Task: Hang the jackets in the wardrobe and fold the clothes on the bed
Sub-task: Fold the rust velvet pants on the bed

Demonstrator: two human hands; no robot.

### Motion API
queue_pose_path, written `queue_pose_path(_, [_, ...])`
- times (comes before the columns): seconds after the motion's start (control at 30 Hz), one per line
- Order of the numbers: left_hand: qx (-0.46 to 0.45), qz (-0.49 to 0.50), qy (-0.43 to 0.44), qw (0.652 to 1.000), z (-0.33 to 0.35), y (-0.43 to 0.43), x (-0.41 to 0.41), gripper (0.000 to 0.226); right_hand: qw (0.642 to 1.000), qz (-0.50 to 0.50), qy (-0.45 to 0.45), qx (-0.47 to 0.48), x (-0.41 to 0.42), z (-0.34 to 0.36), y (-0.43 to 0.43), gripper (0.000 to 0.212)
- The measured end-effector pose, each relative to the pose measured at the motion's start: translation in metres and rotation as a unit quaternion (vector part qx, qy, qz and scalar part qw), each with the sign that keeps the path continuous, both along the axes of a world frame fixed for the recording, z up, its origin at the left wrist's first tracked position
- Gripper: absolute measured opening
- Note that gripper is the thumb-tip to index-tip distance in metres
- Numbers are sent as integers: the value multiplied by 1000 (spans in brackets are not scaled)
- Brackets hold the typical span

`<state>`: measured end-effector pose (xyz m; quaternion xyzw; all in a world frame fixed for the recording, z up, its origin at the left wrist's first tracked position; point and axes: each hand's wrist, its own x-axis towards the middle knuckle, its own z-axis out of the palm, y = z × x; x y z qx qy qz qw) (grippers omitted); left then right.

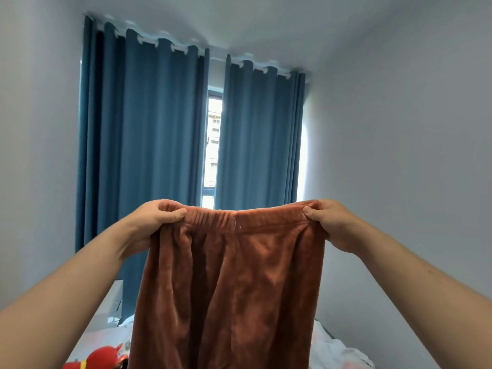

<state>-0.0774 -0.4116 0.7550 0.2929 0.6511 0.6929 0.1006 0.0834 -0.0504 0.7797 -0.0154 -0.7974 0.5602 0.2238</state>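
While the rust-brown plush fleece garment [231, 288] hangs at full width in front of the pleated blue fabric curtains [149, 142], both hands hold it by the corners of its gathered elastic waistband [239, 217]. The left hand [157, 222] grips the corner in front of the left curtain panel, with the thumb on the near face and the fingers curled behind. The right hand [330, 222] pinches the opposite corner in front of the right curtain panel in the same manner. The waistband spans the bright gap between the curtains and sags slightly at mid-length. The body of the garment drops from there toward the white-sheeted bed [338, 350] below the curtains. Its lower end is cut off by the frame, so it is probably a pair of trousers, but this cannot be confirmed.

Handling: the fabric is judged soft, light and limp, and it will sag wherever it is unsupported. The pile should give good friction, so slip is unlikely. The elastic will stretch under tension, so avoid overpulling. The waistband corners are a sound hold for lowering the garment flat.

A red plush toy [103, 358] lies below the left curtain panel.
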Motion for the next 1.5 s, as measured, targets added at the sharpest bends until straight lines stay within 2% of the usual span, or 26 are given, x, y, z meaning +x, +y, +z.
queue_pose_path(0.07, [0,-108,-29,994,0,2,7,51,1000,-1,8,-12,4,-2,7,35])
queue_pose_path(0.13, [-23,-144,-30,989,0,4,10,47,1000,-6,14,-14,11,-4,11,25])
queue_pose_path(0.3, [-77,-57,34,995,5,29,12,28,996,-63,60,22,31,-1,28,14])
queue_pose_path(0.43, [-52,-20,71,996,6,50,16,17,991,-98,80,52,53,8,38,13])
queue_pose_path(0.57, [-5,-44,87,995,14,62,20,17,987,-117,82,68,77,22,53,12])
queue_pose_path(0.73, [1,-72,113,991,28,85,28,35,979,-161,118,46,100,30,74,8])
queue_pose_path(0.97, [52,-56,127,989,35,141,47,26,971,-176,162,-1,121,25,116,13])
queue_pose_path(1.03, [53,-41,152,986,32,161,53,12,970,-175,169,-13,122,18,135,11])
queue_pose_path(1.17, [46,57,202,977,20,203,60,12,975,-148,166,-27,109,5,180,1])
queue_pose_path(1.4, [39,208,207,955,-4,285,64,7,987,-92,132,13,61,-22,268,14])
queue_pose_path(1.5, [48,229,191,953,-9,320,75,10,992,-50,114,36,47,-28,299,16])
